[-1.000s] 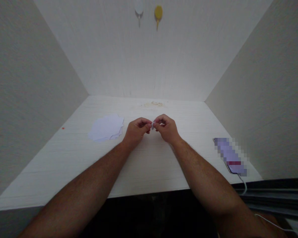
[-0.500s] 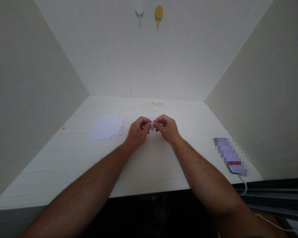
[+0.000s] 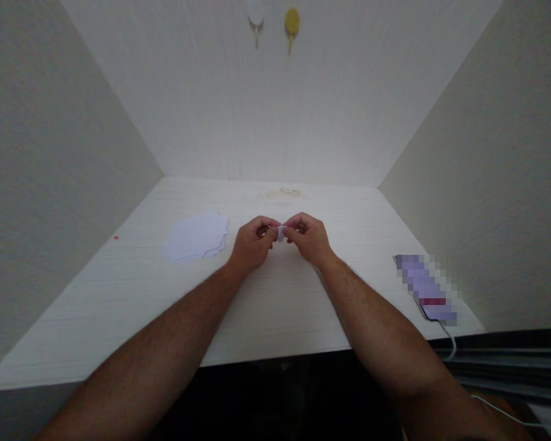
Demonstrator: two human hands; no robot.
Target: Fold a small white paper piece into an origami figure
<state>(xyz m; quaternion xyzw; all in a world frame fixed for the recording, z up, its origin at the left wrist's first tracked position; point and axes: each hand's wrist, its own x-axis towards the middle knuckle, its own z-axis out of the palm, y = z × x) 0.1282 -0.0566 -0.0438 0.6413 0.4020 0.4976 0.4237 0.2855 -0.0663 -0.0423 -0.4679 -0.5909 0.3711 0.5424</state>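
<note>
A small piece of white folded paper (image 3: 281, 233) is pinched between my two hands over the middle of the white table (image 3: 275, 318). My left hand (image 3: 254, 244) grips its left side between thumb and fingers. On the other side, the thumb and fingers of my right hand (image 3: 309, 237) hold it too. Most of the paper is hidden by the fingertips, so its full shape cannot be made out. To the left of my left hand lies a loose pile of white paper sheets (image 3: 196, 236).
A phone (image 3: 422, 288) with a blurred screen lies at the right, its white cable (image 3: 452, 343) running off the front edge. A white hook (image 3: 256, 15) and a yellow hook (image 3: 292, 22) are on the back wall. A small red spot (image 3: 116, 237) marks the left side.
Both hands keep their pinch in nearly the same place. The visible bit of paper between the fingertips looks slightly different in shape.
</note>
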